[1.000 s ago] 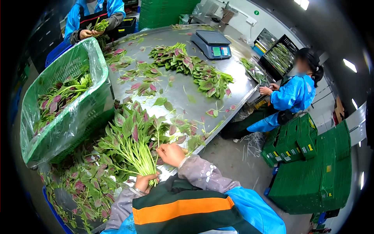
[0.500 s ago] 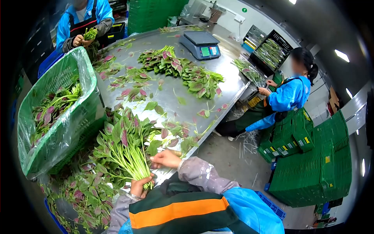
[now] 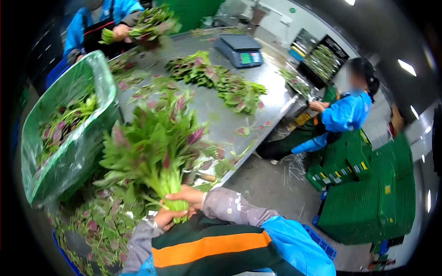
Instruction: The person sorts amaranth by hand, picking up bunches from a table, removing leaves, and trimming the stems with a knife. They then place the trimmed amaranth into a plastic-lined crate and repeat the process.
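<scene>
**Desk:** Where is the bunch of greens (image 3: pixel 154 145) in this frame?

**Photographer:** At the near edge of the steel table (image 3: pixel 216 110), in the worker's grasp. Both hands are clamped on its stem end. The right hand (image 3: pixel 186 195) wraps the stems higher up, and the left hand (image 3: pixel 165 217) grips just below, touching it and nearest the body.

**Desk:** Which way does it run?

**Photographer:** Its long axis climbs from the stems at the hands, up and away to the leaves, which fan out over the table. The plastic-lined crate (image 3: pixel 102 69) sits just to its left, on the left hand's side.

**Desk:** Counts?

**Photographer:** One bunch, with two hands on it. One lined crate holding more greens. One scale (image 3: pixel 239 48) at the far end. Two people in blue: the far co-worker (image 3: pixel 99 18) holds a second bunch (image 3: pixel 147 23), and the side co-worker (image 3: pixel 345 112) stands at the right. The loose piles (image 3: pixel 221 78) on the table are too tangled to count.
</scene>
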Available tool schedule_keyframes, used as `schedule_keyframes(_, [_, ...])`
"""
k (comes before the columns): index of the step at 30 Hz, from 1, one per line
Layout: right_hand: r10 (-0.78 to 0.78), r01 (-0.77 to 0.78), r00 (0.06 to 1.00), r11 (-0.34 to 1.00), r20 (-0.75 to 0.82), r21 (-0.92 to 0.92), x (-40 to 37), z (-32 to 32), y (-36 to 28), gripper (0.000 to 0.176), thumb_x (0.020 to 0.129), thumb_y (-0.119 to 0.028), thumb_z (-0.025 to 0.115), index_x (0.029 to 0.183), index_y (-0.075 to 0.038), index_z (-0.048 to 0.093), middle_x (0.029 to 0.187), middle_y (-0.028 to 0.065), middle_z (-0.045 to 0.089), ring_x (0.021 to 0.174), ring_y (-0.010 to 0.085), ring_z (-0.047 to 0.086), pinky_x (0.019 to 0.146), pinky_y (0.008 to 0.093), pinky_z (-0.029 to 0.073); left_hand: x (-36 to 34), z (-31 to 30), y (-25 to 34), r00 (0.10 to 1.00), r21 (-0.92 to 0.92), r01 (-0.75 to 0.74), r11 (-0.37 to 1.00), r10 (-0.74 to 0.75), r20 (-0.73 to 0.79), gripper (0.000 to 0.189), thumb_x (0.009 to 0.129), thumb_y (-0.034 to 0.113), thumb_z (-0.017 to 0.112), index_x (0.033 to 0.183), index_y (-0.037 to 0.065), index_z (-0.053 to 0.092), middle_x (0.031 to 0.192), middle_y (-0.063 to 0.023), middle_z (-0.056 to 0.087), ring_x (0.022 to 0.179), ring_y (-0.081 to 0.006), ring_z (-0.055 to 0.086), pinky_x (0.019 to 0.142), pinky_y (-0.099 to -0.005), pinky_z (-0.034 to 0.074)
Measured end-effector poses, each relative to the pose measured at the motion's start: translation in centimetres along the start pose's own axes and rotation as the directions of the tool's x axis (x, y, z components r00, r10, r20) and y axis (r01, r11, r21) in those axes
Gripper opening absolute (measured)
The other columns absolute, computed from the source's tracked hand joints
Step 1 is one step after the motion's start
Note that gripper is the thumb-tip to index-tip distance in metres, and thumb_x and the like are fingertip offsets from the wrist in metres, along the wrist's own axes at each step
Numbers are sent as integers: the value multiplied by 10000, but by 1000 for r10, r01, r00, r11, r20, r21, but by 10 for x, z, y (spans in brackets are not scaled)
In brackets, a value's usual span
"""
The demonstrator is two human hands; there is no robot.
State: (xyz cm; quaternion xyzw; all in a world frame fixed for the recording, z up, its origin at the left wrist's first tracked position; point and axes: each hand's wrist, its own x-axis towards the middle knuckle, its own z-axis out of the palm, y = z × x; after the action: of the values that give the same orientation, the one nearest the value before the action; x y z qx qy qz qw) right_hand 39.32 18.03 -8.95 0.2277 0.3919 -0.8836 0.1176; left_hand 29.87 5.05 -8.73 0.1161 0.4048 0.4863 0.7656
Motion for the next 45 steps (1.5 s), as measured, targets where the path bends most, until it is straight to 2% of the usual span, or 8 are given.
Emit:
schedule_keyframes(4, [88, -92, 995, 988, 36, 126, -1, -9, 9, 454, 823, -245, 596, 1173, 11, 460, 1066, 129, 584, 969, 213, 572, 769, 350, 487, 4, -4, -2, 988, -204, 146, 968, -132, 78, 300, 800, 44, 598, 1088, -7, 531, 1009, -119, 607, 930, -203, 598, 805, -323, 493])
schedule_keyframes(12, [-80, 87, 984, 995, 156, -39, -17, 18, -8, 607, 671, -77, 719, 1196, -3, 423, 1110, 98, 548, 1029, 184, 530, 867, 305, 440, -9, 5, -3, 957, 458, -290, 840, 263, 124, 387, 748, 137, 690, 1072, 2, 526, 1014, -83, 595, 952, -174, 558, 824, -283, 446])
schedule_keyframes(19, [-152, 159, 984, 985, 95, -65, -20, 31, -12, 395, 682, -59, 708, 1013, -7, 498, 822, 90, 603, 1003, 268, 537, 918, 404, 381, 2, 7, -9, 988, 577, -124, 807, 153, -1, 449, 693, 166, 717, 1072, 19, 528, 963, -75, 603, 921, -157, 553, 799, -273, 445])
schedule_keyframes(25, [-269, 276, 961, 955, 69, -112, -23, 28, -14, 374, 708, -118, 701, 994, -19, 482, 809, 70, 564, 938, 247, 543, 837, 360, 409, -15, 12, 9, 947, 620, -301, 725, 303, 106, 513, 720, 174, 712, 1136, 1, 466, 1062, -79, 534, 979, -150, 512, 842, -261, 410])
schedule_keyframes(28, [-301, 299, 952, 953, 62, 45, -29, 16, -17, 397, 719, -135, 690, 1019, -41, 447, 794, 56, 533, 834, 217, 534, 795, 345, 420, -17, -15, 7, 940, 394, -335, 856, 274, 203, 534, 733, 105, 705, 1180, -1, 434, 1098, -71, 504, 1010, -133, 485, 881, -273, 397])
schedule_keyframes(30, [-341, 303, 927, 926, 156, 223, -30, 10, -16, 409, 738, -169, 677, 1037, -64, 419, 719, 31, 476, 703, 181, 509, 712, 326, 432, -33, -25, 14, 949, 466, -265, 844, 313, -28, 478, 751, 98, 687, 1165, 3, 468, 1070, -72, 543, 990, -123, 504, 873, -266, 417])
schedule_keyframes(35, [-606, 70, 681, 612, 410, 788, -39, 9, -32, 243, 856, -184, 562, 1030, -94, 418, 696, -43, 464, 595, 61, 462, 577, 223, 395, -32, -29, 25, 873, 378, -404, 833, 475, -114, 328, 797, 148, 646, 1076, 10, 545, 999, -76, 598, 914, -121, 563, 819, -257, 449])
schedule_keyframes(45, [-615, -31, 704, 475, 356, 880, -51, 24, -50, 235, 864, -216, 554, 1004, -92, 412, 672, -40, 453, 585, 57, 464, 570, 220, 396, 1, 20, 70, 770, 294, -564, 771, 620, -149, 167, 830, 153, 604, 884, -5, 586, 785, -30, 610, 689, -92, 568, 636, -218, 460])
